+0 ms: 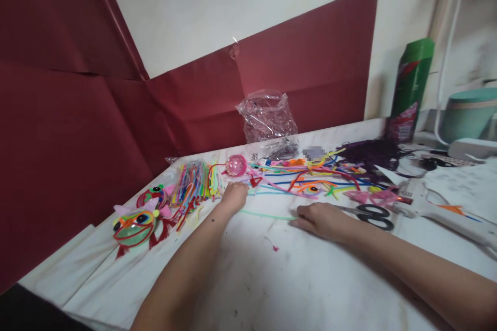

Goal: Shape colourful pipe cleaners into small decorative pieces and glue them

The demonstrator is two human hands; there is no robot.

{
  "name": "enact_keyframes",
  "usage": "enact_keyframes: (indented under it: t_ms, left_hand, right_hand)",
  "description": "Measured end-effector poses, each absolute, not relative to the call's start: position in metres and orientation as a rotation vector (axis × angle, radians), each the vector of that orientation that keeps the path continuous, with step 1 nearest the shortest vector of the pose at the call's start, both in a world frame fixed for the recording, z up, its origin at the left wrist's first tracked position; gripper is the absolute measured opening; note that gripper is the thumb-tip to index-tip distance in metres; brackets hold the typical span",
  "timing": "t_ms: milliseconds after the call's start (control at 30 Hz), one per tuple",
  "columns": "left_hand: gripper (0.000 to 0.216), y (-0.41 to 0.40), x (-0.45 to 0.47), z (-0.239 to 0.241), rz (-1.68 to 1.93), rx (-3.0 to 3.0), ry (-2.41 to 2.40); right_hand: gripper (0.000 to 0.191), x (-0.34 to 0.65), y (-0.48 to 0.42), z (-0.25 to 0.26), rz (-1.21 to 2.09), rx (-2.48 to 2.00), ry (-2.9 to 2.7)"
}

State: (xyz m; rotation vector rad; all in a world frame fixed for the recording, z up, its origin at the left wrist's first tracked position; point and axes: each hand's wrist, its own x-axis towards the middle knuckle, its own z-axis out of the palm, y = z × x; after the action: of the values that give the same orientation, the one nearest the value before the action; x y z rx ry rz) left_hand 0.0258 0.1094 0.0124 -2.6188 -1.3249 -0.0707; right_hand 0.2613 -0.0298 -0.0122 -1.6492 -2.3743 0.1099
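Note:
A light green pipe cleaner (267, 215) runs low over the white table between my two hands, bowed slightly. My left hand (235, 195) is closed at its left end, though the fingertips are partly hidden. At the right end, my right hand (316, 219) pinches it between thumb and fingers. Black-handled scissors (375, 216) lie just behind my right hand. Beyond my left hand sits a pink clear ball (236, 166). Many coloured pipe cleaners (272, 186) are spread past both hands, with a dense bundle (198, 181) to the left.
Two decorated animal-face balls (134, 230) with red tassels stand at left. A white glue gun (438, 212) lies at right. Farther back are a clear plastic bag (267, 116), dark purple strands (368, 158), a green bottle (411, 88) and a teal container (469, 114).

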Motion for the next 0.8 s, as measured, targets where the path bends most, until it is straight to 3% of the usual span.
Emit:
enact_keyframes:
  t_ms: [167,467,567,700,800]
  left_hand:
    - [0.018,0.107,0.030,0.010,-0.162,-2.654,-1.304]
    - [0.016,0.091,-0.003,0.052,-0.684,-2.681,-1.576]
    - [0.015,0.059,0.001,0.051,-0.776,-2.833,-1.581]
    - [0.010,0.009,0.019,0.033,-0.971,-3.426,-1.590]
    - [0.009,-0.010,0.031,0.020,-1.175,-3.624,-1.643]
  right_hand:
    - [0.042,0.262,-0.032,-0.010,0.141,-1.666,-2.300]
    - [0.033,0.259,-0.024,-0.009,0.254,-1.689,-1.924]
    - [0.029,0.251,-0.025,-0.003,0.455,-1.552,-1.842]
    - [0.049,0.226,-0.033,0.007,0.841,-1.238,-1.773]
    - [0.051,0.204,-0.043,0.011,1.015,-1.050,-1.596]
